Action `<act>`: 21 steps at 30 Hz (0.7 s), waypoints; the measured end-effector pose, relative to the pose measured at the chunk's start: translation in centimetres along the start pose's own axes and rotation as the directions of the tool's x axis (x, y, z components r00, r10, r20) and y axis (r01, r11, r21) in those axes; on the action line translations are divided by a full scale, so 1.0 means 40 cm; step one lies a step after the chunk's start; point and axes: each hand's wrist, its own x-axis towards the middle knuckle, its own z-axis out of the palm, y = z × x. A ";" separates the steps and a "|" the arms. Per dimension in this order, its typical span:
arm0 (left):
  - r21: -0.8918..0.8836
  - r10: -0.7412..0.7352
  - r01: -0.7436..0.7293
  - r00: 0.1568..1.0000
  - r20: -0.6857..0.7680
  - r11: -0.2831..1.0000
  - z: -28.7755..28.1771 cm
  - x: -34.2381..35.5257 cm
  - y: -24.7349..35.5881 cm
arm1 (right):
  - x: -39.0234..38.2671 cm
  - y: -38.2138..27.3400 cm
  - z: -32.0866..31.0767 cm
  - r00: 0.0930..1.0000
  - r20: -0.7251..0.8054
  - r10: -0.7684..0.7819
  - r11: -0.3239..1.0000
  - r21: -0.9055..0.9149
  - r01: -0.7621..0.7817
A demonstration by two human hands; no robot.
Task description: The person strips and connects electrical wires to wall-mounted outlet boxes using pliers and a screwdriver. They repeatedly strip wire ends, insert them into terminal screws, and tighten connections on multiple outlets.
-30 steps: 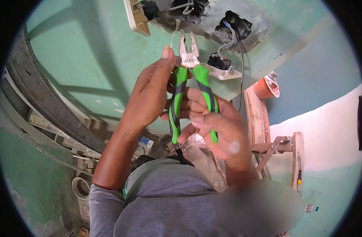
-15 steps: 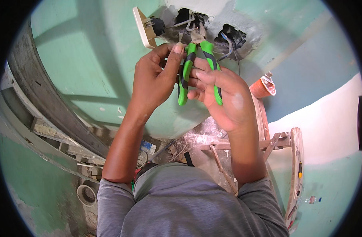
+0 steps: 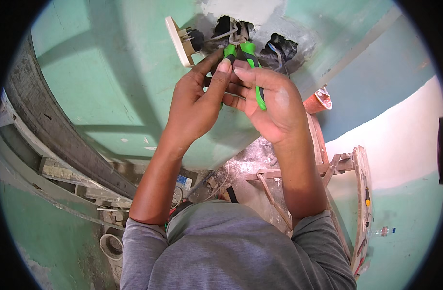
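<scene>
A pair of pliers with green and black handles (image 3: 252, 61) points up at a wall hole (image 3: 227, 26), its jaws among grey wires (image 3: 234, 36). Curled fingers of my right hand (image 3: 278, 99) reach between and around the handles, gripping them. My left hand (image 3: 196, 104) is closed, thumb and forefinger at the left handle, whose lower part they hide. Whether a wire is also in that pinch cannot be seen. Left of the hole, a cream socket plate (image 3: 179, 42) with a black back hangs turned sideways, a wire running toward the hole.
A second wall hole (image 3: 281, 47) with loose wires lies to the right. Below it an orange cup (image 3: 318, 100) stands by a wooden frame (image 3: 303, 171). A screwdriver (image 3: 367, 197) rests along a plank at the right. A bucket (image 3: 111, 245) sits at lower left.
The pliers have moved up toward the hole, and the handles are closer together. My left thumb has come over the left handle. My right hand has shifted slightly up and left.
</scene>
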 end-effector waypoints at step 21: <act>-0.490 -0.330 0.372 0.928 0.175 0.788 0.018 0.057 0.022 | 0.043 -0.053 -0.022 0.961 0.233 0.152 0.964 0.178 -0.195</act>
